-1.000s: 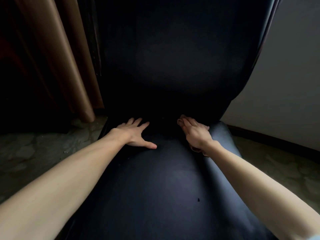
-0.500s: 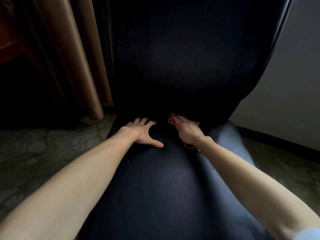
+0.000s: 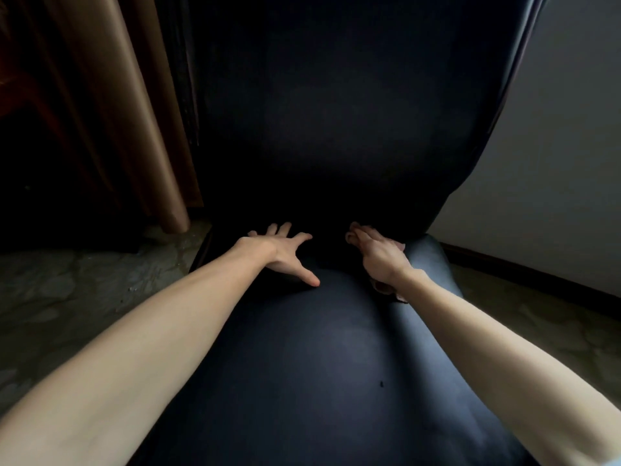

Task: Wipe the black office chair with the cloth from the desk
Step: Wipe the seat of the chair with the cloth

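Note:
The black office chair (image 3: 319, 358) fills the middle of the head view, with its tall backrest (image 3: 336, 112) rising behind the seat. My left hand (image 3: 285, 253) rests flat on the rear of the seat, fingers spread and thumb out. My right hand (image 3: 379, 257) presses down near the crease between seat and backrest, fingers together and pointing at the crease. Under its palm lies the cloth (image 3: 386, 290); only a small brownish edge shows below the wrist.
A tan curtain (image 3: 111, 112) hangs at the left, close to the backrest. A pale wall (image 3: 554, 163) with a dark skirting stands at the right. Mottled stone floor (image 3: 84, 290) shows on both sides of the seat.
My right hand slid left along the back of the seat with the cloth, then back to the right. My left hand stayed spread on the seat, barely shifting.

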